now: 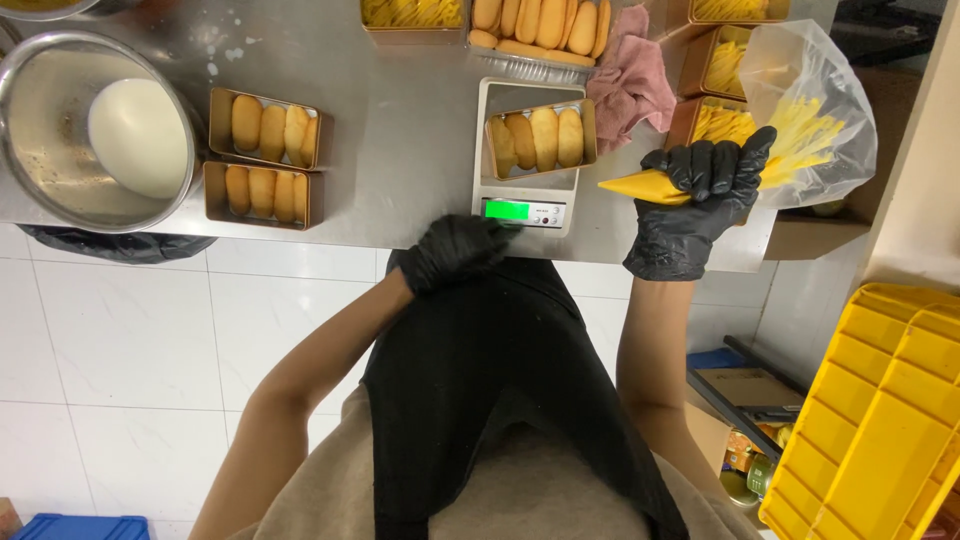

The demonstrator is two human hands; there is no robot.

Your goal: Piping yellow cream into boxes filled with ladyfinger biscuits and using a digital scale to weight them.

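Note:
My right hand (700,195), in a black glove, grips a clear piping bag (800,110) of yellow cream, its pointed tip (625,186) aimed left toward the scale. My left hand (455,250), also gloved in black, rests at the counter edge, its fingers touching the front of a small digital scale (525,208) with a lit green display. On the scale sits a brown rectangular tray (540,138) holding several golden finger-shaped buns.
Two more brown trays of buns (265,155) lie at left beside a steel bowl (60,140) of white cream. Behind are a foil tray of buns (540,30), a pink cloth (630,85) and filled trays (720,65). Yellow crates (880,420) stand at lower right.

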